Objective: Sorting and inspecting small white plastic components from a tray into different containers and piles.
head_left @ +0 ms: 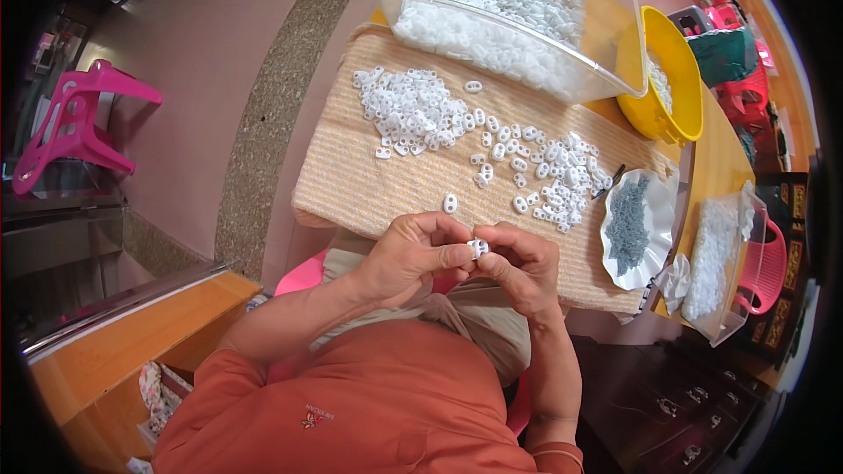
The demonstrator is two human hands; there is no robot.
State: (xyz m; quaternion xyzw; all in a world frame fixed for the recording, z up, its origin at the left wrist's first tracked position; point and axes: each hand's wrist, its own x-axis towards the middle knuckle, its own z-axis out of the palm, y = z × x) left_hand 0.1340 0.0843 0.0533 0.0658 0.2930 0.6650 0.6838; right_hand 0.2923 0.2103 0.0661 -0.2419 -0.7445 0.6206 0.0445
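Observation:
A small white plastic piece with holes in it (478,248) is pinched between my two hands in front of my lap. My left hand (411,256) grips it from the left with thumb and forefinger, while my right hand (524,265) closes on its right side. Fingertips cover part of it. Just beyond them, a single white two-holed oval piece (450,204) lies on the striped towel (351,197). Farther off are a left pile of similar white pieces (411,110) and a looser right pile (566,177), with several scattered between them.
A big clear bin of pale plastic parts (492,70) stands at the back, beside a yellow basin (689,79). At right, a white scalloped dish (660,246) holds small grey parts, near a dark slim tool (610,180) and another clear box (716,272). A pink stool (83,127) stands left.

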